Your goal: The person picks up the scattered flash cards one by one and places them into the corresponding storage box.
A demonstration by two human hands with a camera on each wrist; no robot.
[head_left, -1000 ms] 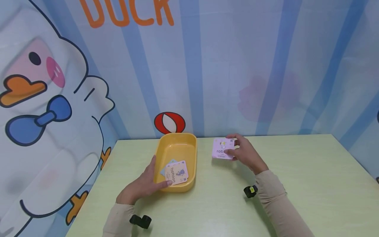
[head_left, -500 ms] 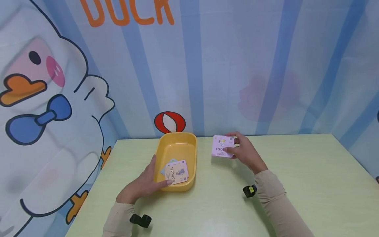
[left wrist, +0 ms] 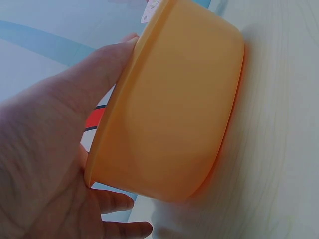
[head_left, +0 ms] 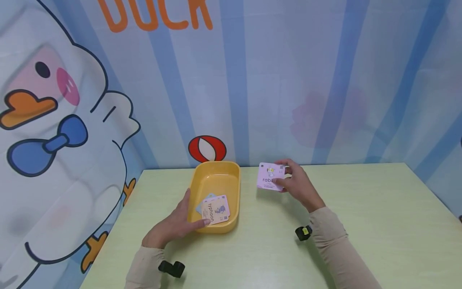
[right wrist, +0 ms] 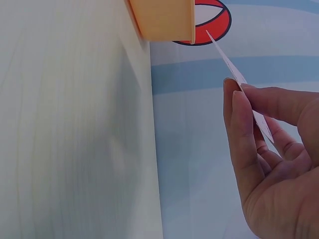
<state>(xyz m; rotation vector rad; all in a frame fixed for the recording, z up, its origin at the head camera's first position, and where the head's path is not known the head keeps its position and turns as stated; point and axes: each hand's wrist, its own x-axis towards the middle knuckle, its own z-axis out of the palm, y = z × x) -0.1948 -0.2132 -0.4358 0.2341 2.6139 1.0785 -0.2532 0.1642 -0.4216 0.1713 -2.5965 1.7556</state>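
Observation:
A yellow plastic basin [head_left: 216, 182] stands on the table. My left hand [head_left: 172, 225] holds its near left corner, thumb over the front rim and fingers along the left side. In the left wrist view the basin's outer wall [left wrist: 174, 104] fills the middle. Inside it lie a cream card reading "typhoon" [head_left: 215, 210] and a light blue card [head_left: 208, 196] partly under it. To the basin's right, my right hand [head_left: 298, 188] pinches a pink picture card [head_left: 265, 176] by its right edge, raised above the table. The thumb covers the end of its word, "rab". The right wrist view shows this card [right wrist: 230, 67] edge-on.
The pale table [head_left: 364, 216] runs back to a blue striped backdrop [head_left: 281, 80] with a printed duck [head_left: 72, 168] at left. Black wrist cameras hang from both sleeves, the left one [head_left: 172, 269] close over the table.
My right hand has lifted the pink card slightly up and a little to the left. The left hand and the basin stay in place.

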